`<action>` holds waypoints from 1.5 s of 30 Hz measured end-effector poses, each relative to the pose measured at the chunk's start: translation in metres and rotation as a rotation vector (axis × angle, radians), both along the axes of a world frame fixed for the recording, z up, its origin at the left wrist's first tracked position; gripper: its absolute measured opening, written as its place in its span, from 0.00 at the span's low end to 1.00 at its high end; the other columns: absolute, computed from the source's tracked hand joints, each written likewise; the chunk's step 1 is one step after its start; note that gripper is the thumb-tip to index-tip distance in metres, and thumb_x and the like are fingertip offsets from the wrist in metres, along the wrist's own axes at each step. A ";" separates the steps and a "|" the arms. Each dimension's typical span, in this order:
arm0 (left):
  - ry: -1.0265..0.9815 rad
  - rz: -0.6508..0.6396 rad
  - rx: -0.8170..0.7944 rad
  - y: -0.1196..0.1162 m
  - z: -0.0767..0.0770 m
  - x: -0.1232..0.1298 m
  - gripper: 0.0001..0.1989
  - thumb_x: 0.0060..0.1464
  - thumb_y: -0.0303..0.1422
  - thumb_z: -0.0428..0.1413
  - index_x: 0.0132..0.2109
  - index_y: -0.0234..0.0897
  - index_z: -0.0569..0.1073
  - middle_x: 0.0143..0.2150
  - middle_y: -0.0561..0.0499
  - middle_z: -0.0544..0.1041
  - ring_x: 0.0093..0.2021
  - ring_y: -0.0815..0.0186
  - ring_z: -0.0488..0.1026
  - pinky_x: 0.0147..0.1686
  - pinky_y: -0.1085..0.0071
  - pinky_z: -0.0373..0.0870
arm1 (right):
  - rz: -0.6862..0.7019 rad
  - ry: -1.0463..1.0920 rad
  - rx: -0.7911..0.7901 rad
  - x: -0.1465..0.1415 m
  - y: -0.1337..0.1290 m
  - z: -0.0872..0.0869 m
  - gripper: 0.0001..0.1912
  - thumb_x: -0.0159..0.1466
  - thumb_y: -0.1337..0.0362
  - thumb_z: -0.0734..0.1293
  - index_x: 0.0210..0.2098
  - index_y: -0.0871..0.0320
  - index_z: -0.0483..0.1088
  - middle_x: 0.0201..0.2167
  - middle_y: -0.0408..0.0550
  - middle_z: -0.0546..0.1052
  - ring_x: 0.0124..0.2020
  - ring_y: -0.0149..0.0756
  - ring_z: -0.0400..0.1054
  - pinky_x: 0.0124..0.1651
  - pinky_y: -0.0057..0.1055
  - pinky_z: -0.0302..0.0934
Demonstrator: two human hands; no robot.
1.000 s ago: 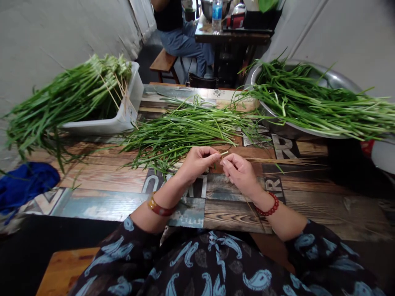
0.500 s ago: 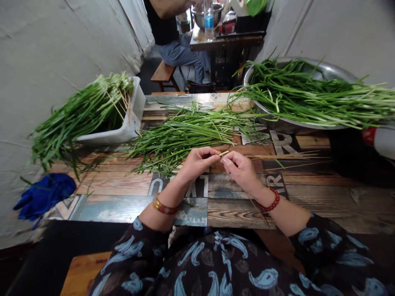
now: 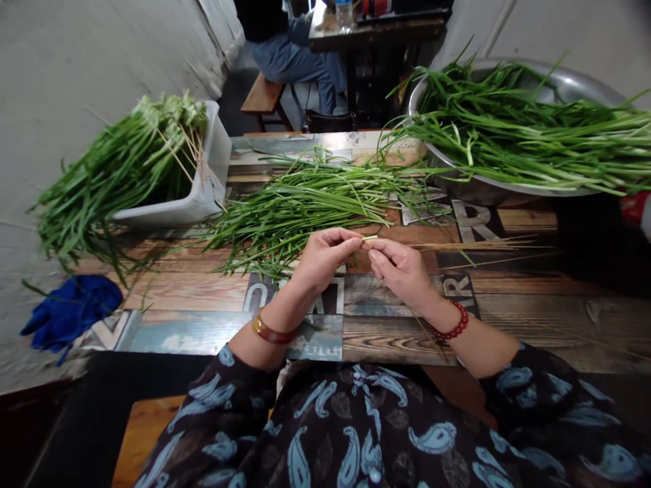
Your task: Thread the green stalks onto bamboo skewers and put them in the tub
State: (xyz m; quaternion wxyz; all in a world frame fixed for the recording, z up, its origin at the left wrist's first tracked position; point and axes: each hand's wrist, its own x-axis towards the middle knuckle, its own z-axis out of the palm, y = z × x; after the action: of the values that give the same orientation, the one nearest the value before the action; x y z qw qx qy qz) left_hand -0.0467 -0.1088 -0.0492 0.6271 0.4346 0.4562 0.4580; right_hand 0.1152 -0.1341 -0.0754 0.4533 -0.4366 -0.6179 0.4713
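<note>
My left hand [image 3: 325,256] and my right hand [image 3: 399,268] meet over the middle of the table, fingertips pinched together. Between them shows the short pale end of a green stalk [image 3: 369,238], its rest hidden by the fingers. Just beyond my hands lies a loose pile of long green stalks [image 3: 310,203]. Thin tan straws [image 3: 472,245] lie to the right of my right hand, and another straw hangs below that hand toward the front edge.
A white bin [image 3: 212,159] at the left holds bundled greens [image 3: 116,159]. A metal basin [image 3: 584,85] of greens stands at the right. Blue gloves [image 3: 74,312] lie at the left edge. Beyond the table, a person [image 3: 295,61] sits on a bench beside another table [image 3: 376,34].
The view has tilted down a little, so the surroundings sit higher. My right fingers have shifted on the stalk's pale end, closer to my left fingertips.
</note>
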 end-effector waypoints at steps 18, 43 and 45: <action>-0.214 -0.012 -0.163 0.002 0.005 0.000 0.14 0.37 0.36 0.70 0.28 0.32 0.77 0.22 0.54 0.72 0.20 0.78 0.61 0.20 0.79 0.52 | 0.048 0.034 -0.052 0.004 -0.003 -0.002 0.19 0.67 0.58 0.62 0.53 0.59 0.73 0.20 0.38 0.67 0.19 0.26 0.58 0.25 0.27 0.56; -0.202 -0.072 -0.130 -0.001 0.003 0.003 0.14 0.39 0.37 0.69 0.26 0.31 0.76 0.23 0.54 0.73 0.20 0.78 0.59 0.21 0.78 0.52 | 0.007 -0.017 -0.001 0.002 -0.003 0.003 0.11 0.68 0.59 0.61 0.42 0.59 0.71 0.19 0.36 0.66 0.19 0.25 0.59 0.25 0.25 0.55; -0.192 -0.079 -0.115 -0.002 0.002 0.003 0.14 0.41 0.37 0.68 0.26 0.31 0.76 0.23 0.53 0.73 0.21 0.78 0.59 0.21 0.78 0.52 | 0.014 0.006 -0.005 0.002 -0.002 0.003 0.10 0.68 0.60 0.61 0.41 0.59 0.70 0.18 0.36 0.66 0.19 0.25 0.59 0.25 0.25 0.55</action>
State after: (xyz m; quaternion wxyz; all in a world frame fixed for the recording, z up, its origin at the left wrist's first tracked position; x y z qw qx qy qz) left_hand -0.0440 -0.1110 -0.0468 0.7093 0.3696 0.4023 0.4455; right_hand 0.1171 -0.1361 -0.0719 0.4506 -0.4321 -0.6183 0.4774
